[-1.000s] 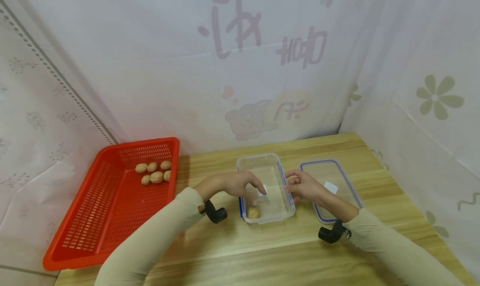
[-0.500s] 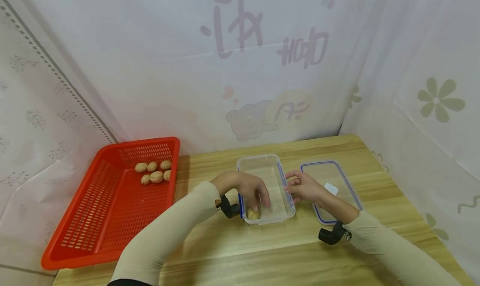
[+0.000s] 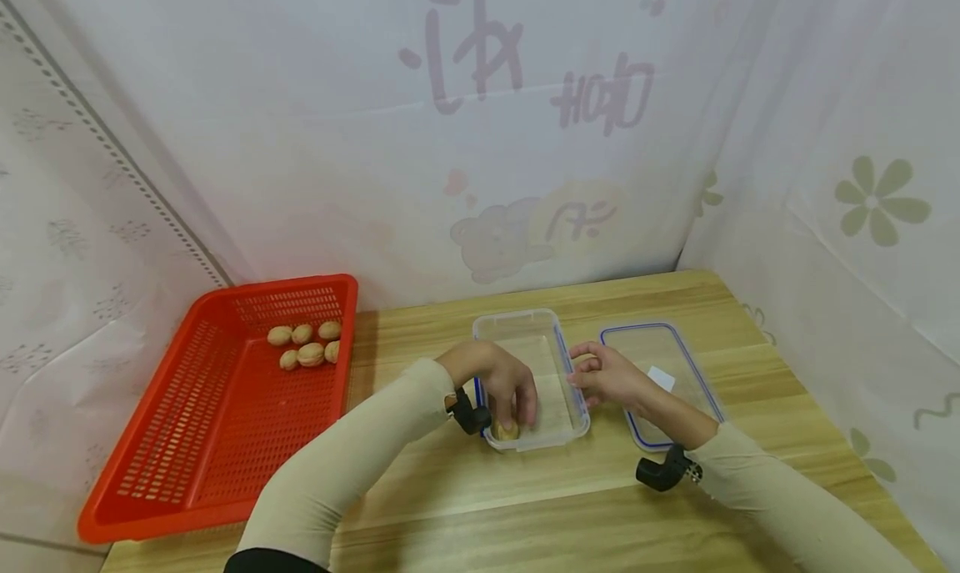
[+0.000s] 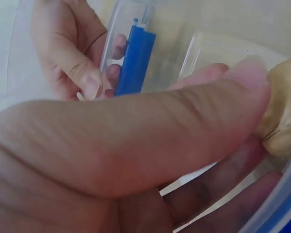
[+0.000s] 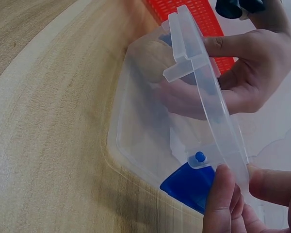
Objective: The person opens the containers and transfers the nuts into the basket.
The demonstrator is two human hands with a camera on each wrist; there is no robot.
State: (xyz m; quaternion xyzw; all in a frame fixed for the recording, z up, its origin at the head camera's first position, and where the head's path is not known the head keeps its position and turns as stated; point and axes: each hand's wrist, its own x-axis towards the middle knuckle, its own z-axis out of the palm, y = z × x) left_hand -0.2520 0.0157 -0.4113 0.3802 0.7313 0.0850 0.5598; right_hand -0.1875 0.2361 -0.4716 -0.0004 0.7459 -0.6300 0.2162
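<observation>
A clear plastic food container (image 3: 551,394) with blue side clips stands on the wooden table, its lid off. My left hand (image 3: 510,381) reaches down into its near left corner. There the thumb and fingers pinch a walnut (image 4: 283,107), which is partly covered by the fingers in the head view. My right hand (image 3: 609,377) grips the container's right wall, thumb on one side and fingers on the other, beside a blue clip (image 5: 189,187). Through the clear wall, the right wrist view shows the walnut blurred at the left fingertips.
A red plastic basket (image 3: 240,423) with several walnuts (image 3: 311,354) at its far right stands on the left. The blue-edged lid (image 3: 652,346), bearing a white label (image 3: 662,379), lies right of the container, under the right forearm. Printed curtains (image 3: 352,164) hang behind and at the sides.
My left hand has moved right and down inside the container, from above the white label to the walnut in the near left corner. The right hand stays on the container's wall.
</observation>
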